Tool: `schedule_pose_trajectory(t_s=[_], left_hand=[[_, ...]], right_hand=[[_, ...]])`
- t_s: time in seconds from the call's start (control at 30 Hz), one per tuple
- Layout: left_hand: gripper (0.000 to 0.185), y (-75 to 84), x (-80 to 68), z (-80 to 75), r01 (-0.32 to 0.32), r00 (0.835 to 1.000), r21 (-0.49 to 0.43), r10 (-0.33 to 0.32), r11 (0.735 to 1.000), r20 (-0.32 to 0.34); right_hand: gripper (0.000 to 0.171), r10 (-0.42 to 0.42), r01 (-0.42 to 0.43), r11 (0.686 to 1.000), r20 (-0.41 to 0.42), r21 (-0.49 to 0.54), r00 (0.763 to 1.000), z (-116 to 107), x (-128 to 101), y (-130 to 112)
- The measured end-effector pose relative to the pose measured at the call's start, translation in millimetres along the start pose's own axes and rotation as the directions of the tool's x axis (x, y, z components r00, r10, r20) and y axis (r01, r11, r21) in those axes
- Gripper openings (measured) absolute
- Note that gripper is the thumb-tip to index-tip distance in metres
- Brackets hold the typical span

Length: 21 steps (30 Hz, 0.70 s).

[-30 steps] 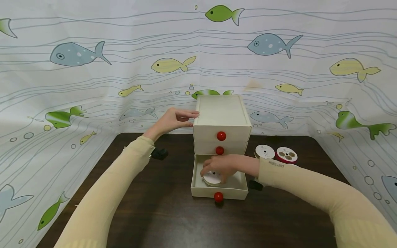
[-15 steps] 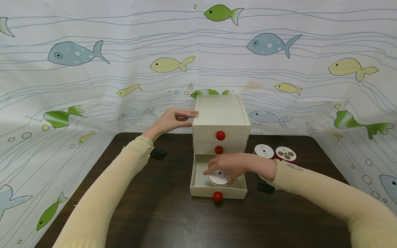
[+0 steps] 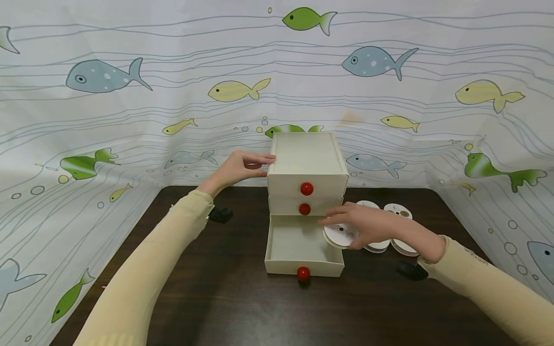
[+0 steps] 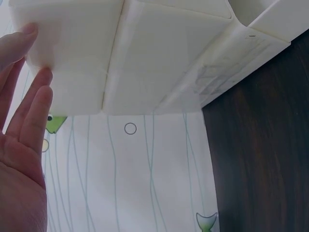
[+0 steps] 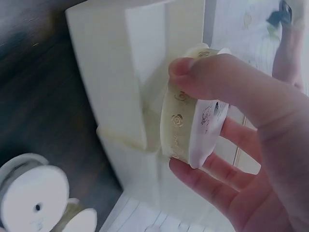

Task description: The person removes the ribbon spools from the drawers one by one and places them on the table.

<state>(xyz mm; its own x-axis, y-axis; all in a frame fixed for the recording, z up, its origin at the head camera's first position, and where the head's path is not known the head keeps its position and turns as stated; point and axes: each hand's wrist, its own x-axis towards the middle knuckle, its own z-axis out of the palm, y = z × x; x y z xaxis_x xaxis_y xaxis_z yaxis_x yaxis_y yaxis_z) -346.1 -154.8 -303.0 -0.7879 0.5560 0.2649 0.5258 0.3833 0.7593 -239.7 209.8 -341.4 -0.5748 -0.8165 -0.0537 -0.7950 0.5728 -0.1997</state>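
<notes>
A cream three-drawer chest [image 3: 308, 161] [image 4: 145, 58] [image 5: 120, 82] with red knobs stands mid-table. Its bottom drawer [image 3: 272, 242] is pulled out and looks bare inside. My right hand [image 3: 368, 228] [image 5: 241, 145] grips a ribbon spool [image 3: 339, 235] [image 5: 190, 125], white-faced with cream patterned ribbon, just above the drawer's right wall. My left hand [image 3: 242, 166] [image 4: 21, 145] rests flat with straight fingers against the chest's upper left side.
More ribbon spools [image 3: 400, 211] [image 5: 34, 193] lie on the dark table [image 3: 216, 298] right of the chest, partly behind my right hand. A fish-print curtain [image 3: 130, 96] surrounds the table on three sides. Small black objects [image 3: 220, 215] sit by each wrist.
My right hand has lifted the spool out of the bottom drawer and carried it right, over the drawer's right wall. The left hand stays on the chest.
</notes>
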Motion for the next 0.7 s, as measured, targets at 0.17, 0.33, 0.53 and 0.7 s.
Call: schedule_pose_trajectory(t_s=[0.17, 0.33, 0.53, 0.7], left_hand=[[0.041, 2.5, -1.6, -0.1, 0.000, 1.000, -0.003, 0.000, 1.000, 0.003], [0.042, 1.9, -1.8, 0.2, 0.011, 1.000, 0.001, -0.011, 1.000, 0.008], [0.040, -1.5, -0.8, -0.2, -0.006, 1.000, 0.000, 0.006, 1.000, 0.012], [0.041, -0.4, -1.1, -1.1, -0.017, 1.000, -0.008, 0.017, 1.000, 0.014]], right_hand=[[0.079, 0.089, -0.089, 0.996, 0.003, 0.014, 0.996, 6.5, -28.0, 13.8], [0.077, 0.144, -0.144, 0.989, -0.009, 0.020, 0.990, 16.6, -51.0, 23.3], [0.077, 0.181, -0.181, 0.983, -0.012, 0.015, 0.983, 28.0, -72.0, 28.1], [0.077, 0.231, -0.232, 0.972, 0.007, 0.050, 0.973, 38.5, -85.0, 25.4]])
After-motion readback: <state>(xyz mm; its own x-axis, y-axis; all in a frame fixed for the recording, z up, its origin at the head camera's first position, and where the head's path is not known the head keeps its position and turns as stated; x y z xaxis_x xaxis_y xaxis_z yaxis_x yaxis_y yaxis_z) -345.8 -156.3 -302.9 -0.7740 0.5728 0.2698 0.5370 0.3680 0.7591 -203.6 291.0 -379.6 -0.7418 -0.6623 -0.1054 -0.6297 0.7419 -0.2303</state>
